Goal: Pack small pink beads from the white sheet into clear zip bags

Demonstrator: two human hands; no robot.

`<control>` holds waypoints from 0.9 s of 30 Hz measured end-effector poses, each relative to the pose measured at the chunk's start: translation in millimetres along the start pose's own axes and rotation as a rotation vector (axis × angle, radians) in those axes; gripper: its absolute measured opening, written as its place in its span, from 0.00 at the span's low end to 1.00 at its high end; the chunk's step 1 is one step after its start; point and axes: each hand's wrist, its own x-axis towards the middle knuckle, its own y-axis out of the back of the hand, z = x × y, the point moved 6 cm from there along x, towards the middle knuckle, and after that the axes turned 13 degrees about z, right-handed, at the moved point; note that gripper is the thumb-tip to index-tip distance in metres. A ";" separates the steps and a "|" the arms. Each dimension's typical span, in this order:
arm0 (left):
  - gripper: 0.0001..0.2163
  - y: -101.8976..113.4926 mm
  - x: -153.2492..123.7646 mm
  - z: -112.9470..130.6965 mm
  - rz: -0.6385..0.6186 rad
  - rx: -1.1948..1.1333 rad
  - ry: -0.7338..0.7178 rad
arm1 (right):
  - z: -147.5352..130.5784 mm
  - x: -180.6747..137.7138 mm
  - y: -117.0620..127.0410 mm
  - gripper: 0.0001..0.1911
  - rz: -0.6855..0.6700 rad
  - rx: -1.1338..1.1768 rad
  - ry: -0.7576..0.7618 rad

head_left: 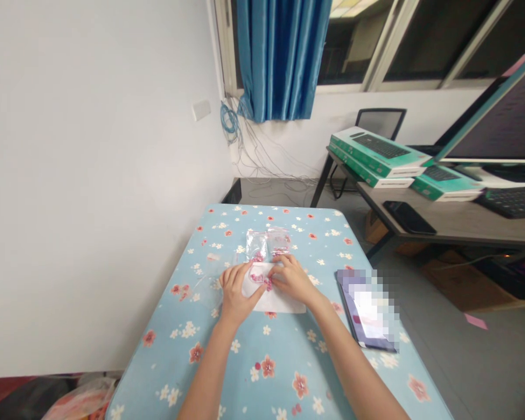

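My left hand [236, 290] and my right hand [292, 276] rest together on a white sheet of paper [276, 300] in the middle of a table with a light blue flowered cloth [262, 361]. Between the fingertips lie small pink pieces [262, 280]. Both hands have the fingers curled in a pinch over these pieces. Just beyond the hands lie two small clear plastic bags [268, 242] with pink bits inside. Another clear bag [207, 274] lies to the left of my left hand.
A tablet [367, 309] lies on the table to the right of my right arm. A desk [455, 221] at the right holds green keyboard boxes [378, 153], a black phone [409, 217], a keyboard and a monitor. White wall at the left; blue curtain [280, 58] and cables behind.
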 end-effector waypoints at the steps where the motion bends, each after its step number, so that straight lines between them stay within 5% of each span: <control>1: 0.22 0.1 0.1 0.2 0.001 0.000 -0.001 | 0.3 -0.1 -0.1 0.07 0.001 0.001 -0.002; 7: 0.22 -0.5 0.3 -0.4 0.007 0.002 -0.002 | 5.8 1.8 6.8 0.05 0.063 0.053 -0.020; 16: 0.22 1.0 1.0 1.3 0.016 0.000 -0.004 | -11.7 9.7 47.7 0.07 0.250 0.360 -0.060; 27: 0.22 -0.5 -0.7 -0.1 0.009 -0.017 -0.008 | -41.0 11.3 41.1 0.07 0.092 0.413 -0.102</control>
